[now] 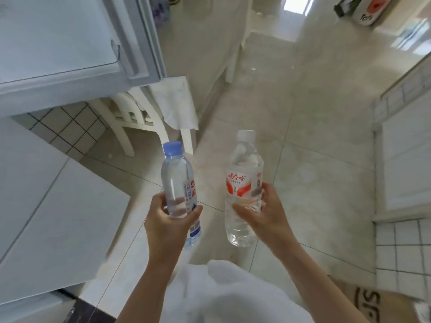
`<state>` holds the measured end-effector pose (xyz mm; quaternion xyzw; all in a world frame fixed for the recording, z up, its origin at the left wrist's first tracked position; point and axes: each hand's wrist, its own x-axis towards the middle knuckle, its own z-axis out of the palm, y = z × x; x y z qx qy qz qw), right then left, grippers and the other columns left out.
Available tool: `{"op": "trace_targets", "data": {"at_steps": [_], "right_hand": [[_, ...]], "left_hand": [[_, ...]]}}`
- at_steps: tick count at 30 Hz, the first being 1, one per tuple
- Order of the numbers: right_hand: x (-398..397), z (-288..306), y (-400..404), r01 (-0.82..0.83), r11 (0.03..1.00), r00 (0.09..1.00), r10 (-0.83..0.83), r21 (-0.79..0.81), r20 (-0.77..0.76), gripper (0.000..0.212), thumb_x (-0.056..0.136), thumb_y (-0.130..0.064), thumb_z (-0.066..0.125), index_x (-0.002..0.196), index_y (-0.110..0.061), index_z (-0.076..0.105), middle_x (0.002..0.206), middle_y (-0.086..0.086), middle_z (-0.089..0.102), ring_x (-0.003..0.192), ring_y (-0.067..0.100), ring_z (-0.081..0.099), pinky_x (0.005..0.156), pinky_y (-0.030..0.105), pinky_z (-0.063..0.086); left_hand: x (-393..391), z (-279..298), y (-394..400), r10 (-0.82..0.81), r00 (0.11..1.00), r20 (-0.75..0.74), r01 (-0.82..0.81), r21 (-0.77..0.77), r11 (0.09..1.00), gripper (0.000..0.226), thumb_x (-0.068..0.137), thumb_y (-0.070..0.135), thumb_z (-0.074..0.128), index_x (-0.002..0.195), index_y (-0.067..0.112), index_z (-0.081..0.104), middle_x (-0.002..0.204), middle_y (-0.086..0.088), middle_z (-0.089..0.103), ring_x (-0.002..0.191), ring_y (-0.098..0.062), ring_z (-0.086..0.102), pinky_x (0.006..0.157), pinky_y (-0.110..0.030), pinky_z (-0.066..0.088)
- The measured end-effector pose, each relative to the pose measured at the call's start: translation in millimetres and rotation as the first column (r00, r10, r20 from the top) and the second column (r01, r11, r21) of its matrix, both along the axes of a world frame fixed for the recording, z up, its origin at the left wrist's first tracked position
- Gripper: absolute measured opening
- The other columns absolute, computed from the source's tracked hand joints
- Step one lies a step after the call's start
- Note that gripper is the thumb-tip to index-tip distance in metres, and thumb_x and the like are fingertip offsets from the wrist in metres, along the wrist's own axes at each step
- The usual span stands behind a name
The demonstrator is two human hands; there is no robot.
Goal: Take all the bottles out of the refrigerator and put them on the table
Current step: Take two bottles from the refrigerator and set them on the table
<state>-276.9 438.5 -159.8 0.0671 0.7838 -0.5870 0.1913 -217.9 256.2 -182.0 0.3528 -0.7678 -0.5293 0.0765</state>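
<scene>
Above a pale tiled floor, 2 clear, full-looking water bottles, blue-capped (178,183) and white-capped (243,187), stand upright, each gripped low around its likely thin, slippery, squeezable body by the left hand (166,215) and right hand (264,213), beside the white refrigerator (53,54).

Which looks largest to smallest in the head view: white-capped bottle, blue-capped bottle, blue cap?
1. white-capped bottle, in the right hand
2. blue-capped bottle, in the left hand, only slightly smaller, so unsure
3. blue cap
</scene>
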Motion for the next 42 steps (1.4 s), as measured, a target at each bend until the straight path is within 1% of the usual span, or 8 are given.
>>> {"op": "trace_targets", "data": {"at_steps": [3, 16, 21, 24, 31, 34, 38, 42], "right_hand": [[-14.1, -4.6, 34.3, 0.046, 0.999, 0.999, -0.046, 0.000, 0.026, 0.053, 0.069, -0.020, 0.083, 0.113, -0.020, 0.053, 0.105, -0.002, 0.068, 0.093, 0.015, 0.069, 0.083, 0.039, 0.058], [-151.3, -33.2, 93.8, 0.210, 0.977, 0.972, -0.211, 0.025, 0.104, 0.043, 0.069, -0.020, 0.083, 0.101, -0.021, 0.054, 0.102, 0.003, 0.069, 0.090, 0.019, 0.069, 0.080, 0.041, 0.059], [-237.4, -26.9, 78.6, 0.224, 0.974, 0.971, -0.227, 0.042, 0.080, 0.042, 0.071, -0.021, 0.081, 0.101, -0.021, 0.053, 0.100, -0.001, 0.068, 0.089, 0.014, 0.068, 0.077, 0.035, 0.059], [-286.8, -20.9, 68.2, 0.229, 0.972, 0.970, -0.232, 0.042, 0.076, 0.043, 0.071, -0.022, 0.081, 0.103, -0.019, 0.052, 0.101, -0.001, 0.067, 0.091, 0.015, 0.067, 0.077, 0.036, 0.058], [-388.2, -14.8, 50.6, 0.231, 0.973, 0.970, -0.232, 0.016, 0.076, 0.037, 0.074, -0.013, 0.078, 0.098, -0.017, 0.051, 0.097, -0.002, 0.068, 0.086, 0.012, 0.067, 0.065, 0.022, 0.052], [-432.5, -17.9, 44.6, 0.213, 0.977, 0.973, -0.214, 0.017, 0.086, 0.039, 0.073, -0.012, 0.079, 0.100, -0.016, 0.051, 0.098, 0.000, 0.068, 0.088, 0.015, 0.068, 0.069, 0.027, 0.055], [-500.1, -26.6, 38.8, 0.155, 0.987, 0.984, -0.157, 0.031, 0.080, 0.044, 0.071, -0.015, 0.080, 0.105, -0.021, 0.053, 0.100, -0.003, 0.069, 0.091, 0.015, 0.068, 0.082, 0.037, 0.057], [-583.0, -30.8, 32.2, 0.064, 0.998, 0.996, -0.066, 0.024, 0.066, 0.043, 0.071, -0.012, 0.080, 0.102, -0.022, 0.053, 0.097, -0.003, 0.069, 0.088, 0.014, 0.069, 0.081, 0.037, 0.058]], "left_hand": [[-26.6, -3.7, 33.6, -0.062, 0.998, 0.017, 0.062, -0.039, 0.997, 0.062, 0.064, 0.026, 0.089, 0.115, 0.016, 0.057, 0.109, -0.001, 0.068, 0.092, -0.023, 0.069, 0.080, -0.041, 0.059], [-189.6, -21.5, 84.3, -0.259, 0.965, 0.045, 0.262, -0.084, 0.961, 0.057, 0.063, 0.031, 0.088, 0.107, 0.021, 0.054, 0.102, 0.007, 0.066, 0.084, -0.014, 0.067, 0.068, -0.016, 0.050], [-279.1, -24.8, 71.1, -0.303, 0.952, 0.053, 0.306, -0.093, 0.947, 0.060, 0.063, 0.032, 0.088, 0.110, 0.016, 0.055, 0.109, 0.000, 0.068, 0.090, -0.019, 0.069, 0.078, -0.036, 0.060], [-330.5, -20.9, 59.7, -0.320, 0.946, 0.045, 0.322, -0.074, 0.944, 0.058, 0.062, 0.028, 0.089, 0.106, 0.015, 0.053, 0.100, 0.005, 0.067, 0.084, -0.014, 0.070, 0.076, -0.037, 0.060], [-427.8, -16.2, 42.5, -0.283, 0.959, 0.003, 0.282, -0.040, 0.958, 0.056, 0.063, 0.023, 0.089, 0.107, 0.012, 0.054, 0.104, -0.003, 0.069, 0.087, -0.020, 0.070, 0.078, -0.040, 0.060], [-465.3, -18.6, 37.8, -0.253, 0.968, -0.002, 0.253, -0.017, 0.967, 0.056, 0.064, 0.022, 0.088, 0.108, 0.011, 0.054, 0.103, -0.003, 0.069, 0.087, -0.019, 0.070, 0.078, -0.040, 0.060], [-520.9, -26.3, 32.3, -0.192, 0.981, -0.012, 0.191, -0.014, 0.981, 0.055, 0.062, 0.020, 0.089, 0.104, 0.012, 0.053, 0.099, 0.000, 0.067, 0.087, -0.016, 0.069, 0.071, -0.027, 0.057], [-588.0, -33.0, 30.2, -0.088, 0.996, -0.014, 0.087, -0.017, 0.996, 0.058, 0.060, 0.016, 0.091, 0.101, 0.015, 0.050, 0.094, 0.003, 0.065, 0.086, -0.013, 0.068, 0.068, -0.026, 0.056]]}}
